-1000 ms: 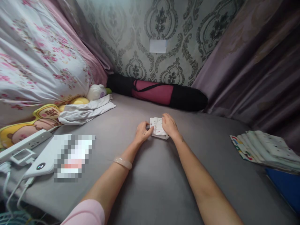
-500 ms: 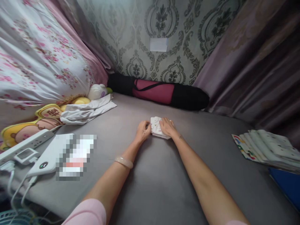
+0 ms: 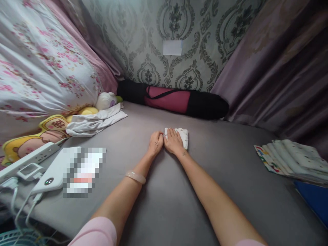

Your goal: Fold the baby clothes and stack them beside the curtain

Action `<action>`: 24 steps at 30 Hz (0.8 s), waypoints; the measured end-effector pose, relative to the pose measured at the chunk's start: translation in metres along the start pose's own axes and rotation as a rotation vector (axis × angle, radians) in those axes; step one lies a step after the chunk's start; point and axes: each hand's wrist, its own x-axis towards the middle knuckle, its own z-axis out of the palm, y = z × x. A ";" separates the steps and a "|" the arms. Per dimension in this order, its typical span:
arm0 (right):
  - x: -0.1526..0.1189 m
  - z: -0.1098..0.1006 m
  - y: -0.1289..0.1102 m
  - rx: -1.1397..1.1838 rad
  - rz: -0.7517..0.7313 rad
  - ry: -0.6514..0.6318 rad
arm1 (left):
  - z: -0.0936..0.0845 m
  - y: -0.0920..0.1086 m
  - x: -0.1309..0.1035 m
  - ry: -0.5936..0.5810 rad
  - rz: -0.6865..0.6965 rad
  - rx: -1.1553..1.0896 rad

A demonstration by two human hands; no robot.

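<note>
A small white folded cloth [image 3: 185, 136] with dark dots lies flat on the grey bed sheet [image 3: 164, 191]. My right hand [image 3: 174, 140] rests palm down across its left half, fingers stretched out, covering much of it. Close against the cloth's left edge is my left hand [image 3: 155, 143], its fingers curled together. Whether a bit of cloth is pinched in those fingers is hidden. A pale bangle [image 3: 135, 177] circles my left forearm.
Beyond the hands lies a long black and red bag [image 3: 167, 99]. At right are a stack of folded cloths [image 3: 294, 159] and a blue item [image 3: 311, 200]. To the left sit a crumpled white cloth [image 3: 94, 121], a plush pillow [image 3: 33, 145], a power strip [image 3: 42, 152] and a white power bank [image 3: 57, 171].
My right hand has slid left across the cloth, from its right part to its left edge, baring the dotted right side. My left hand has hardly moved; its fingers look more closed.
</note>
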 end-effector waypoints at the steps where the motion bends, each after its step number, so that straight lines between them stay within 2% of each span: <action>1: 0.000 -0.001 0.000 0.005 0.000 -0.001 | 0.000 0.000 0.001 -0.008 0.003 0.021; 7: -0.008 -0.022 0.005 0.204 -0.042 -0.052 | -0.001 0.008 0.004 -0.138 -0.050 0.253; 9: -0.018 -0.030 0.013 0.307 -0.077 0.006 | -0.002 0.013 0.006 -0.156 -0.069 0.288; 12: -0.042 -0.039 0.037 0.442 -0.101 0.158 | -0.002 0.024 0.008 -0.172 -0.128 0.351; 14: -0.061 -0.042 0.060 0.529 -0.038 0.221 | -0.002 0.032 0.008 -0.171 -0.207 0.409; 19: -0.105 -0.045 0.125 0.651 0.298 0.253 | 0.004 0.044 0.013 -0.250 -0.393 0.487; 21: -0.117 -0.043 0.142 0.674 0.376 0.289 | 0.006 0.046 0.018 -0.276 -0.450 0.475; 24: -0.125 -0.039 0.152 0.712 0.435 0.335 | 0.009 0.047 0.028 -0.292 -0.462 0.445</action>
